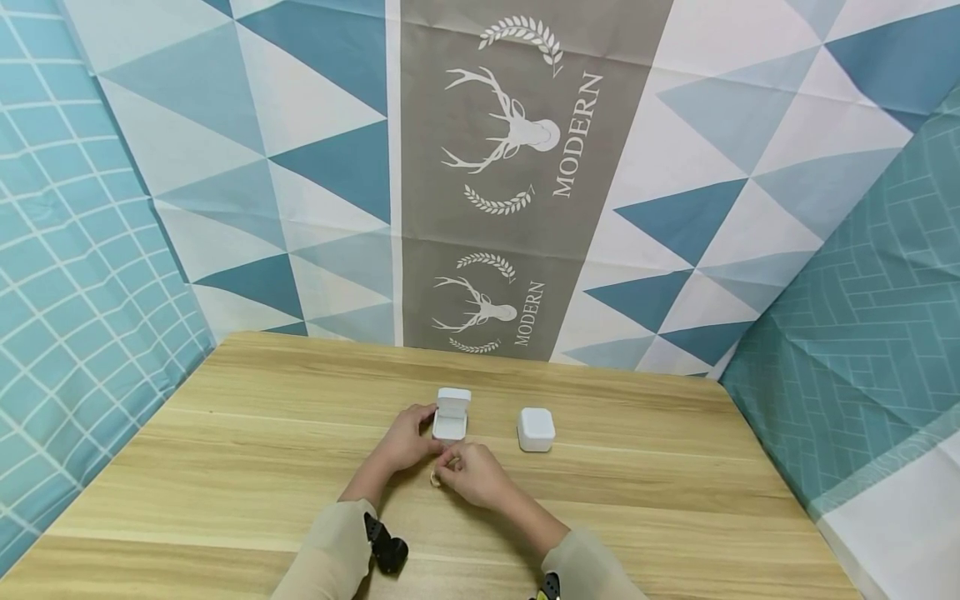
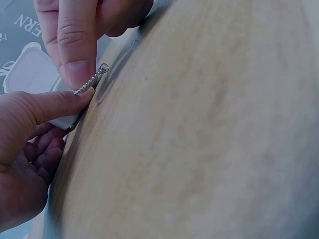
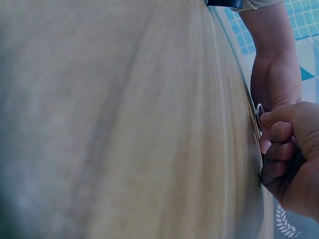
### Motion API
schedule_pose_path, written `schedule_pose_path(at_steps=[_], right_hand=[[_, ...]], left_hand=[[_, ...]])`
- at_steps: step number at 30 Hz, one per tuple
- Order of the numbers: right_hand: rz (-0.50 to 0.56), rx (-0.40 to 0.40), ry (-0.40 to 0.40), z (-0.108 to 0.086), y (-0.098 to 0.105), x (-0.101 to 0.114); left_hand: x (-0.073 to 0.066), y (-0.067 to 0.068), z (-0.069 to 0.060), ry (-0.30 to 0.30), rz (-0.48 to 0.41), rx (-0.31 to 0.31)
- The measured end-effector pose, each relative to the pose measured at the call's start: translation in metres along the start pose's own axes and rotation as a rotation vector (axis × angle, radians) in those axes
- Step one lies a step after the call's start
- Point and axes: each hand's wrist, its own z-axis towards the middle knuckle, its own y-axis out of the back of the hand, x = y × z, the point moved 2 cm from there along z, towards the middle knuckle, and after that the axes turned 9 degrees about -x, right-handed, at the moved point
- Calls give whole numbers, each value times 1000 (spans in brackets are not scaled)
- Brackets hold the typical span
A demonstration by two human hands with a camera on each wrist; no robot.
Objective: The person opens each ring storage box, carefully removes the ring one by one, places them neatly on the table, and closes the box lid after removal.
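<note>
An open white ring box (image 1: 450,428) stands on the wooden table with its lid raised. My left hand (image 1: 407,437) grips it from the left, fingers along its side and thumb at its front. Just in front of the box, my right hand (image 1: 474,477) pinches a ring (image 1: 435,479) between thumb and fingers. In the left wrist view the ring (image 2: 92,81) shows a studded band and a clear stone, close to the left thumb. Part of the ring (image 3: 258,113) is hidden by the fingers in the right wrist view.
A second white box (image 1: 536,430), closed, stands on the table (image 1: 645,492) to the right of the open one. Behind the table hangs a patterned cloth (image 1: 330,167), with blue tiled cloth at the left and a teal one at the right.
</note>
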Motion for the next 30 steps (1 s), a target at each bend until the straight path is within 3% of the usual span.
schedule_pose_path(at_steps=[30], right_hand=[[-118, 10, 49, 0, -2, 6]], left_hand=[[-2, 0, 0, 26, -3, 17]])
